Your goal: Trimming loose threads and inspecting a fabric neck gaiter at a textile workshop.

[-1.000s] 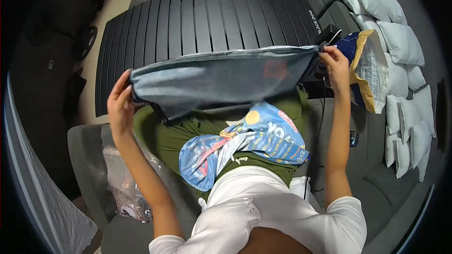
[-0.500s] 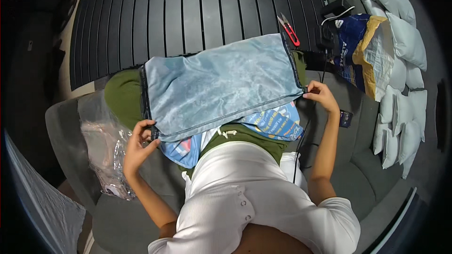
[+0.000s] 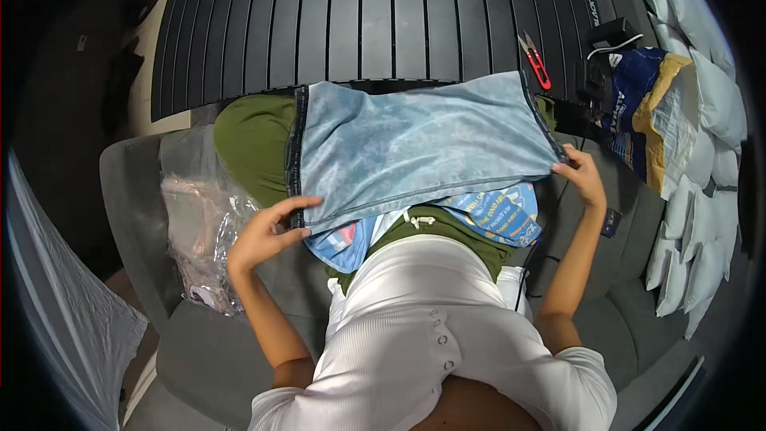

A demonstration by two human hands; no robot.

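A light blue, mottled piece of fabric (image 3: 423,132) lies stretched across my lap, with black trim along both short sides and a stitched seam on its near edge. At its near left corner, my left hand (image 3: 267,235) grips the trim, fingers over the top and thumb by the edge. My right hand (image 3: 582,179) pinches the near right corner between thumb and fingers. Underneath lies a printed blue cloth (image 3: 499,211), partly covered by the fabric, over my green trousers (image 3: 255,140).
Red-handled thread snips (image 3: 535,61) lie on the black slatted table (image 3: 375,24) ahead. Clear plastic packages (image 3: 199,239) rest on the grey seat to the left. On the right are a blue and yellow sack (image 3: 638,112), a black adapter with a cable (image 3: 613,33), and several pale pillow-like packs (image 3: 706,96).
The view has shifted, so the scene sits further right. My left fingers have slid further onto the fabric's corner, and its left side stands more upright. My right hand keeps its corner.
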